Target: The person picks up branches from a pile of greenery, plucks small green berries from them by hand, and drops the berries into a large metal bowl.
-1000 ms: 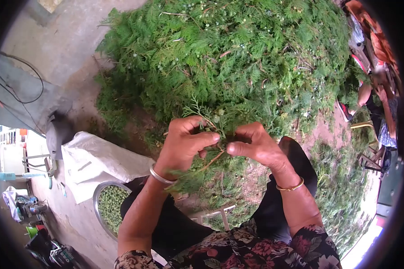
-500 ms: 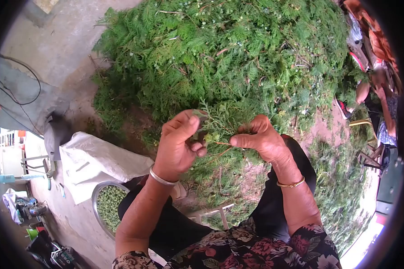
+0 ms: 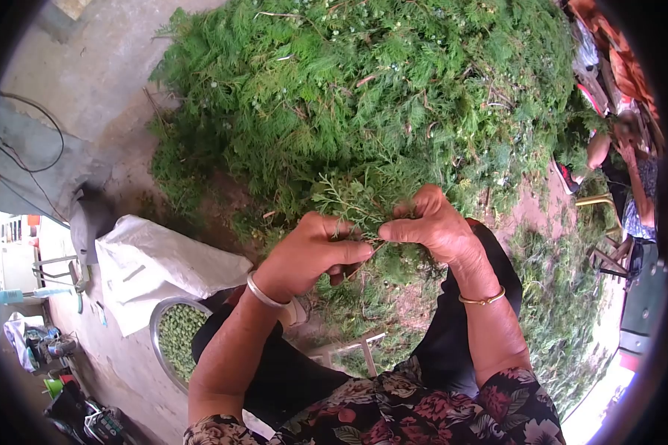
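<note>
A small green sprig (image 3: 352, 199) with flat leaves is held in front of me, above my knees. My right hand (image 3: 427, 226) pinches it between thumb and forefinger. The thumb and fingers of my left hand (image 3: 323, 248) close on the sprig's thin stem, close to the right fingertips. Behind the sprig rises a large pile of green branches (image 3: 364, 89) with small pale cones in it. A metal bowl (image 3: 155, 334) of small green cones (image 3: 179, 337) stands at the lower left, beside my leg.
A white sack (image 3: 163, 259) lies left of my left arm. Cables (image 3: 44, 111) run over the floor at the far left. At the right edge a co-worker's arm (image 3: 638, 178) and shoe (image 3: 566, 178) show near a stool (image 3: 608, 259).
My left hand has moved right and its fingers have closed on the stem beside my right hand. The sprig's leafy tip has shifted slightly left. My right hand stays nearly in place.
</note>
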The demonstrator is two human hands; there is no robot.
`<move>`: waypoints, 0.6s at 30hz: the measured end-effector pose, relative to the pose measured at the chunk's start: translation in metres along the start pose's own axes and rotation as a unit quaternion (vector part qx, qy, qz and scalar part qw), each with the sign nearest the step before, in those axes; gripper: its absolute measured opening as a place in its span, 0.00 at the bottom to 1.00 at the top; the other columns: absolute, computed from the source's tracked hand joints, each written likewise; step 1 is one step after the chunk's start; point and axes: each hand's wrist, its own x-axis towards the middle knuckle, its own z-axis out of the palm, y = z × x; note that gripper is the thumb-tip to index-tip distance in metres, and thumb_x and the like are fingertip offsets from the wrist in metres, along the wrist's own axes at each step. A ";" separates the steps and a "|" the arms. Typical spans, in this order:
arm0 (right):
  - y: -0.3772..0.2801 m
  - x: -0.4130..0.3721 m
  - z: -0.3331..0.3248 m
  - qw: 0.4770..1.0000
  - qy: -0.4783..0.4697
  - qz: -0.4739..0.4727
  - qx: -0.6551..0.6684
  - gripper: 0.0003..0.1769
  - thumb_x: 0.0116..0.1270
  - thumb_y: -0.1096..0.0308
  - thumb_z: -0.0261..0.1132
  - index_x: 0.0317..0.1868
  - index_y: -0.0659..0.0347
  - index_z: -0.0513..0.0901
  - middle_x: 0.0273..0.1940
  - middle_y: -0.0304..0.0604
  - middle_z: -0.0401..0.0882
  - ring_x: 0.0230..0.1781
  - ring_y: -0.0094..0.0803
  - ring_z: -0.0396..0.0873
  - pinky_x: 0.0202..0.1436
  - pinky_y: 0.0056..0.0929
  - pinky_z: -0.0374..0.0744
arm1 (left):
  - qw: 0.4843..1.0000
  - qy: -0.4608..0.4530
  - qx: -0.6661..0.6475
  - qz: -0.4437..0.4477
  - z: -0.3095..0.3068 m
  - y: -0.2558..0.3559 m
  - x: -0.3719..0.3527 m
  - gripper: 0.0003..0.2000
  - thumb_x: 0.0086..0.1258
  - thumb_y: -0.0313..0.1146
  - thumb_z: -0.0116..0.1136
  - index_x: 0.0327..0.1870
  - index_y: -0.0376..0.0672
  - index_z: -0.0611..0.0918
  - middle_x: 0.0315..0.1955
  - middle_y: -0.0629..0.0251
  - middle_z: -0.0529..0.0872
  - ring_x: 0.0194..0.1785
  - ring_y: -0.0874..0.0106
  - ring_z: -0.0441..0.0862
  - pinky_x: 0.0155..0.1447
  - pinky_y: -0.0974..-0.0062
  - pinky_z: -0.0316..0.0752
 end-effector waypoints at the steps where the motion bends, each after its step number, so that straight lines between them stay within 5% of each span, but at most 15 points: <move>1: 0.001 0.000 0.000 1.000 -0.001 0.001 0.000 0.19 0.49 0.72 0.75 0.10 0.62 0.74 0.16 0.29 0.70 0.19 0.14 0.64 0.20 0.21 0.62 | 1.000 0.017 -0.011 0.000 0.002 -0.003 0.001 0.11 0.61 0.35 0.64 0.28 0.35 0.81 0.16 0.70 0.77 0.18 0.82 0.69 0.24 0.82 0.66; 8: 0.012 0.005 -0.002 0.997 -0.004 -0.054 -0.058 0.27 0.50 0.74 0.75 0.08 0.59 0.63 0.14 0.27 0.59 0.19 0.14 0.59 0.21 0.21 0.63 | 0.989 0.078 -0.118 -0.036 0.000 -0.006 0.001 0.10 0.63 0.34 0.61 0.25 0.37 0.80 0.14 0.72 0.74 0.17 0.83 0.68 0.22 0.81 0.62; 14: 0.001 0.002 -0.008 0.998 0.015 -0.004 -0.061 0.33 0.48 0.74 0.76 0.09 0.54 0.55 0.14 0.26 0.53 0.19 0.15 0.59 0.23 0.22 0.64 | 0.991 0.038 0.126 -0.013 -0.032 -0.007 -0.008 0.08 0.64 0.32 0.57 0.27 0.37 0.79 0.16 0.67 0.75 0.17 0.82 0.66 0.22 0.82 0.62; 16: 0.003 0.000 -0.014 0.998 0.040 0.010 -0.045 0.34 0.47 0.75 0.77 0.09 0.53 0.54 0.14 0.25 0.52 0.20 0.16 0.60 0.23 0.22 0.65 | 0.980 0.139 -0.143 0.025 -0.045 -0.012 -0.009 0.08 0.65 0.31 0.54 0.30 0.36 0.79 0.17 0.62 0.77 0.18 0.80 0.69 0.21 0.79 0.69; 18: 0.019 0.004 -0.019 0.998 0.015 -0.052 -0.028 0.11 0.49 0.76 0.73 0.16 0.61 0.78 0.18 0.30 0.73 0.19 0.16 0.67 0.21 0.20 0.64 | 0.957 0.151 -0.246 0.030 -0.044 -0.013 -0.007 0.09 0.66 0.33 0.54 0.33 0.34 0.78 0.19 0.61 0.77 0.18 0.79 0.70 0.22 0.76 0.75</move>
